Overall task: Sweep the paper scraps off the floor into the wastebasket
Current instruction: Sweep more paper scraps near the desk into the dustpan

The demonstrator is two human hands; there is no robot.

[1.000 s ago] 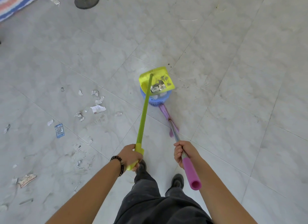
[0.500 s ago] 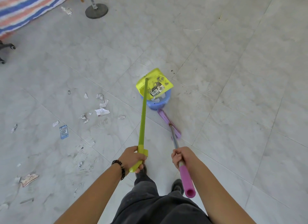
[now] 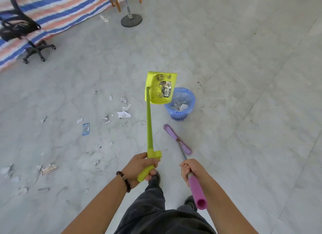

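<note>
We see a grey tiled floor filling most of the view, with a blue, orange and white striped tarp along the top left and a black wheeled office chair standing on its edge. A round dark stand base sits near the top centre.

Left hand is wrapped tight around the grip of a yellow-green plastic long-handled dustpan, pan raised off the floor and tilted, just left of and above the round blue plastic mesh wastebasket. A barcode wrapper and dirt cling inside the pan; whether it is stuck or loose we cannot tell. The wastebasket stands upright with white paper in it.

Right hand is clenched around the shaft of a purple flat-headed broom, head resting on the floor just below the wastebasket, pink foam grip sticking out behind the fist.

White paper scraps lie scattered on the floor left of the dustpan handle, well apart from the wastebasket, with a small blue packet further left and more crumpled bits at lower left.

A dark beaded bracelet is on the left wrist.
</note>
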